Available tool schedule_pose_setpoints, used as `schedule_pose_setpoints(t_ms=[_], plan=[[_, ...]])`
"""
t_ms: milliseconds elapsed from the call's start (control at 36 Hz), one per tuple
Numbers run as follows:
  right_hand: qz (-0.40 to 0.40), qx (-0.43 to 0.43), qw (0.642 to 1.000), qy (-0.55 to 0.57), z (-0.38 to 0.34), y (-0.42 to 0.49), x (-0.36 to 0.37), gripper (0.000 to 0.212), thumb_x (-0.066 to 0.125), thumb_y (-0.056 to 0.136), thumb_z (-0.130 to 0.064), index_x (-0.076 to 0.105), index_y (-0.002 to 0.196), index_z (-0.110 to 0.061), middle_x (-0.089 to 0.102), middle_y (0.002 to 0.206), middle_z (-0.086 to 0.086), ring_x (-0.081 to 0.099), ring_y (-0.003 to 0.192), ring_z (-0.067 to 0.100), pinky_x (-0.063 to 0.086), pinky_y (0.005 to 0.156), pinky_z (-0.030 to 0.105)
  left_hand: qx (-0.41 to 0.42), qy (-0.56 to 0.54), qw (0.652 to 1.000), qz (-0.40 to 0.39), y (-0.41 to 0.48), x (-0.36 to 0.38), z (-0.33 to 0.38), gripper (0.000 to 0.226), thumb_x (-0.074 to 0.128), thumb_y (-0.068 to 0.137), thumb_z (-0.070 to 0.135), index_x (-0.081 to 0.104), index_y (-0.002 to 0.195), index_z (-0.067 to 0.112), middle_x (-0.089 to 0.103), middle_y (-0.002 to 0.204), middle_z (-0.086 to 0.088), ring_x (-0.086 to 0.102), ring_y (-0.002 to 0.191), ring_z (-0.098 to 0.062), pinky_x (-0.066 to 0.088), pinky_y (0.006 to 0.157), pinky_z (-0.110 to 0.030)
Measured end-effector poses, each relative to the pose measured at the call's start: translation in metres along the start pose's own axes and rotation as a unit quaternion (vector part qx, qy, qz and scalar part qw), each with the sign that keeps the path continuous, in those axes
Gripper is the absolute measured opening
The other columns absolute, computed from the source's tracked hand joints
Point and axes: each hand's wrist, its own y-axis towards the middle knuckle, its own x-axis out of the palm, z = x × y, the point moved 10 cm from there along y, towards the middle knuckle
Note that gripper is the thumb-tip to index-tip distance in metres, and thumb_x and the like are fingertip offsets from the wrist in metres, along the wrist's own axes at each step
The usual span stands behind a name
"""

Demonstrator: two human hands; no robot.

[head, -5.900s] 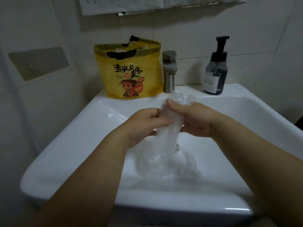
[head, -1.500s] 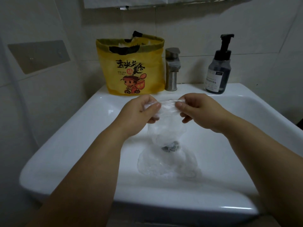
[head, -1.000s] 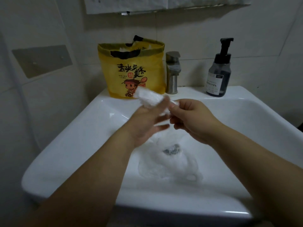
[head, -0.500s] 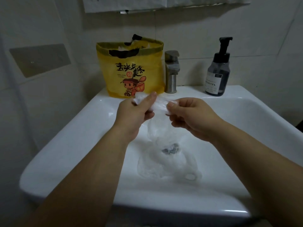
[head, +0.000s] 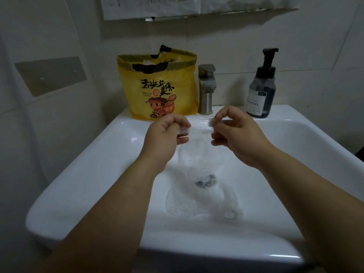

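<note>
A thin clear plastic bag [head: 194,154] hangs over the white sink basin [head: 110,164]. My left hand [head: 164,137] pinches its top edge on the left with curled fingers. My right hand [head: 236,136] pinches the same edge on the right. The edge is stretched taut between the two hands. The lower part of the bag lies crumpled on the basin floor around the dark drain [head: 205,180].
A yellow printed bag [head: 161,89] stands on the sink's back ledge at the left. A steel faucet [head: 206,89] rises behind the hands. A dark pump bottle [head: 261,91] stands at the back right. Tiled walls close in on the left and behind.
My hands have moved apart, and the bag's top edge is now pulled tight between them. Half a second ago they were close together with the plastic bunched.
</note>
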Motion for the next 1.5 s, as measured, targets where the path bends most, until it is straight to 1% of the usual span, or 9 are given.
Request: schedule_pose_setpoints(t_ms=[306, 500, 611, 694, 833, 1028, 1167, 1306, 1500], plan=[[0.051, -0.023, 0.998, -0.018, -0.005, -0.003, -0.007, 0.012, 0.064, 0.089, -0.023, 0.071, 0.085, -0.013, 0.068, 0.086, 0.01, 0.061, 0.067, 0.012, 0.057, 0.067, 0.023, 0.046, 0.057, 0.997, -0.002, -0.004, 0.0, 0.011, 0.014, 0.071, 0.086, 0.013, 0.069, 0.078, 0.024, 0.068, 0.075, 0.014, 0.063, 0.07, -0.003, 0.058, 0.073, -0.024], [0.04, -0.009, 0.997, -0.072, -0.002, 0.0, -0.011, 0.038, 0.071, 0.082, -0.01, 0.064, 0.12, -0.009, 0.068, 0.093, 0.0, 0.07, 0.074, 0.014, 0.058, 0.082, 0.034, 0.064, 0.053, 0.996, -0.027, -0.006, 0.001, 0.017, 0.022, 0.072, 0.083, 0.003, 0.069, 0.093, 0.023, 0.069, 0.085, 0.011, 0.066, 0.074, 0.003, 0.052, 0.07, -0.012], [0.029, -0.046, 0.989, -0.137, -0.008, -0.003, -0.01, 0.045, 0.069, 0.085, -0.012, 0.059, 0.128, -0.01, 0.066, 0.088, -0.008, 0.068, 0.074, 0.007, 0.053, 0.063, 0.013, 0.084, 0.105, 0.991, -0.025, -0.007, 0.001, 0.019, 0.027, 0.073, 0.083, 0.007, 0.069, 0.102, 0.025, 0.069, 0.092, 0.012, 0.065, 0.079, 0.002, 0.051, 0.073, -0.01], [0.031, -0.07, 0.981, -0.177, -0.011, -0.004, -0.009, 0.046, 0.067, 0.087, -0.014, 0.056, 0.132, -0.011, 0.065, 0.091, -0.01, 0.067, 0.083, 0.007, 0.053, 0.076, 0.014, 0.108, 0.16, 0.981, 0.001, -0.008, -0.002, 0.022, 0.029, 0.074, 0.084, 0.014, 0.07, 0.11, 0.027, 0.065, 0.093, 0.021, 0.061, 0.08, 0.002, 0.048, 0.074, -0.007], [0.056, -0.128, 0.956, -0.257, -0.022, -0.006, -0.006, 0.042, 0.066, 0.089, -0.018, 0.058, 0.129, -0.01, 0.068, 0.109, 0.004, 0.064, 0.09, 0.012, 0.051, 0.088, 0.023, 0.152, 0.213, 0.965, 0.03, -0.011, -0.002, 0.03, 0.033, 0.071, 0.087, 0.018, 0.068, 0.12, 0.022, 0.06, 0.096, 0.023, 0.057, 0.082, 0.014, 0.042, 0.072, -0.001], [0.091, -0.226, 0.904, -0.352, -0.037, -0.008, -0.001, 0.025, 0.064, 0.09, -0.02, 0.07, 0.11, -0.007, 0.06, 0.088, -0.003, 0.055, 0.079, 0.013, 0.046, 0.073, 0.019, 0.199, 0.288, 0.936, 0.044, -0.014, 0.003, 0.038, 0.008, 0.065, 0.092, 0.018, 0.067, 0.099, 0.019, 0.051, 0.095, 0.006, 0.047, 0.08, -0.008, 0.036, 0.065, -0.005], [0.078, -0.261, 0.889, -0.368, -0.043, -0.009, 0.001, 0.015, 0.064, 0.09, -0.019, 0.069, 0.093, -0.005, 0.056, 0.088, -0.003, 0.047, 0.079, 0.008, 0.037, 0.07, 0.006, 0.133, 0.186, 0.973, 0.004, -0.009, 0.001, 0.03, 0.019, 0.069, 0.088, 0.015, 0.057, 0.082, 0.03, 0.047, 0.104, 0.006, 0.048, 0.086, 0.006, 0.04, 0.07, -0.001], [0.015, -0.16, 0.95, -0.266, -0.029, -0.005, -0.004, 0.009, 0.062, 0.091, -0.021, 0.068, 0.096, -0.016, 0.064, 0.077, 0.0, 0.06, 0.066, 0.007, 0.049, 0.059, 0.018, 0.025, -0.01, 0.998, -0.06, -0.004, 0.003, 0.015, 0.017, 0.066, 0.087, 0.002, 0.061, 0.086, 0.019, 0.065, 0.084, 0.003, 0.066, 0.077, -0.007, 0.053, 0.068, -0.018], [-0.055, -0.038, 0.995, -0.075, -0.01, -0.004, 0.003, 0.011, 0.059, 0.092, -0.013, 0.069, 0.093, -0.016, 0.07, 0.084, 0.006, 0.062, 0.069, 0.009, 0.057, 0.066, 0.02, -0.055, -0.169, 0.983, -0.036, 0.001, -0.002, 0.003, 0.018, 0.065, 0.084, -0.002, 0.061, 0.096, 0.011, 0.068, 0.077, 0.002, 0.066, 0.068, -0.004, 0.048, 0.057, -0.013]])
